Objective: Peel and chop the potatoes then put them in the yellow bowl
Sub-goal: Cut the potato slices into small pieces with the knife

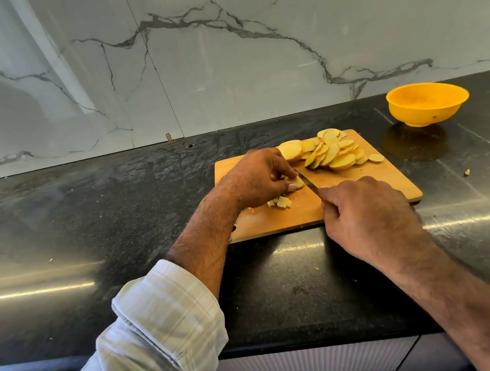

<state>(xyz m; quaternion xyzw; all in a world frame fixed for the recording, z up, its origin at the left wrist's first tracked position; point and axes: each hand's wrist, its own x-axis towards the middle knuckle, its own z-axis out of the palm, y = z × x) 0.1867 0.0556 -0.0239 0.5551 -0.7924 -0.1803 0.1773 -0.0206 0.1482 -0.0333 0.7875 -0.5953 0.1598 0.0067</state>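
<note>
A: Board [358,182] on dark counter [116,208], head view only. Left hand [257,179] curls over a small potato piece [298,182], pinching it down. Right hand [369,212] is wrapped round the knife [308,180] handle, blade angled in toward the left fingertips.

B: Potato status?

A: Slices [331,150] heaped at the board's far side, overlapping. A few cubes [281,202] lie just under the left hand. Bowl [427,103] sits well apart on the counter, far right, nothing visible inside. One stray bit [466,172] lies off the board, right.

B: Stage, then?

A: Dicing, I judge; most slices remain uncut, nothing bowled.

B: Notes on doing it well?

A: Blade is very near the left thumb. Advise tucking fingertips back, knuckles guiding the flat of the blade. The piece is small and likely slippery, so keep it flat side down. Stack a few slices per cut for even cubes. Push finished cubes aside so they don't crowd the blade.
</note>
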